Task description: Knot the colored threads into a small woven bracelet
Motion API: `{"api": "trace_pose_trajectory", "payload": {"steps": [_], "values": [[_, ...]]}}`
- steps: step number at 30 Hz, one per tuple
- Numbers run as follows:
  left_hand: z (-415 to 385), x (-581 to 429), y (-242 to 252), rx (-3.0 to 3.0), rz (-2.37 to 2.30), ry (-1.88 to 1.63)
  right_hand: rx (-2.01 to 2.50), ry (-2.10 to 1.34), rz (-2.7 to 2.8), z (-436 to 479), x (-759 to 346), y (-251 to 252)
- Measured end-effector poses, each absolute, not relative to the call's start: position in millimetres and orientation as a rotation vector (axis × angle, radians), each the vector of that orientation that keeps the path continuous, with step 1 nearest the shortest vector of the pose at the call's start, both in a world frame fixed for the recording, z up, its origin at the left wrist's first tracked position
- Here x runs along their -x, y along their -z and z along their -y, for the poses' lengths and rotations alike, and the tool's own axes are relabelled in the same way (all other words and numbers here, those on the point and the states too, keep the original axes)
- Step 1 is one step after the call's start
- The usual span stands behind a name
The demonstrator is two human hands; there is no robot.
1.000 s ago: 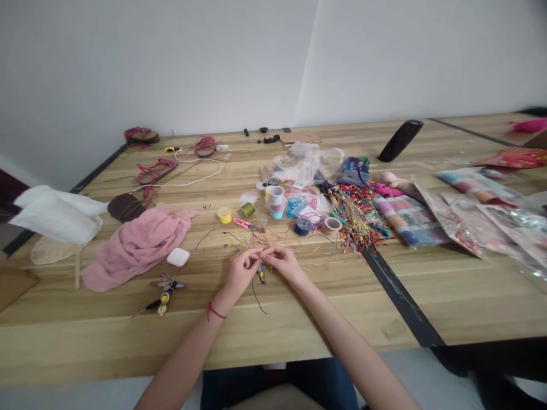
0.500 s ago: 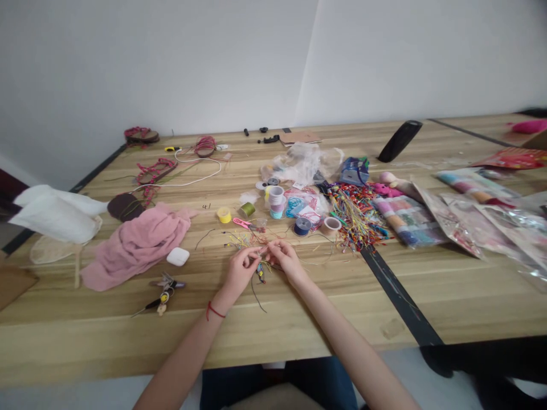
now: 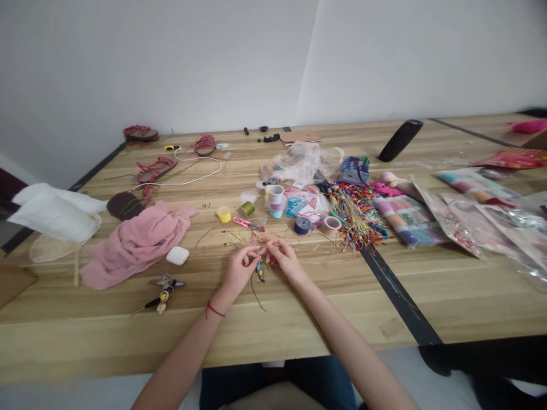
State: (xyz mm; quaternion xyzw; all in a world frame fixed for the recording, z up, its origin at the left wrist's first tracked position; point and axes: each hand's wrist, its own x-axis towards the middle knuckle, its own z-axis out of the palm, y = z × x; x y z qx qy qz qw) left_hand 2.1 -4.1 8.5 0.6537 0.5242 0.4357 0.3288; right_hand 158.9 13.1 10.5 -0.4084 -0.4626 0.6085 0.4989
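Observation:
My left hand (image 3: pixel 243 266) and my right hand (image 3: pixel 284 259) meet low over the table, thumbs and fingertips pinched close together. Between them run fine cords, too thin to follow strand by strand. Just below the fingertips shows a small blue, yellow and red knotted cord piece (image 3: pixel 260 272). From it a dark cord end (image 3: pixel 257 297) trails toward me on the wood. Behind my knuckles lies a loose spread of thin coloured cords (image 3: pixel 238 238). Pink-handled snips (image 3: pixel 243 222) rest a little farther off, near a yellow spool (image 3: pixel 223 214) and a green spool (image 3: pixel 247 208).
To the right are a blue spool (image 3: pixel 302 226), a heap of coloured cords (image 3: pixel 356 213) and packets (image 3: pixel 410 219). On the left lie a pink cloth (image 3: pixel 137 245), a white case (image 3: pixel 178 255) and keys (image 3: pixel 164 293). Stacked spools (image 3: pixel 277 199) stand behind my hands.
My hands stay in nearly the same place, with only a slight shift of the fingertips. Nothing on the table has visibly moved.

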Motion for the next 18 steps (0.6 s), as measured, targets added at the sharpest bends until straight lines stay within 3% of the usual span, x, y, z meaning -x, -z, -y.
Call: {"api": "trace_pose_trajectory", "payload": {"steps": [18], "values": [[3.9, -3.1, -8.7, -1.752, -1.386, -1.143, 0.93, -1.491, 1.219, -12.8, -166.3, -16.8]]}}
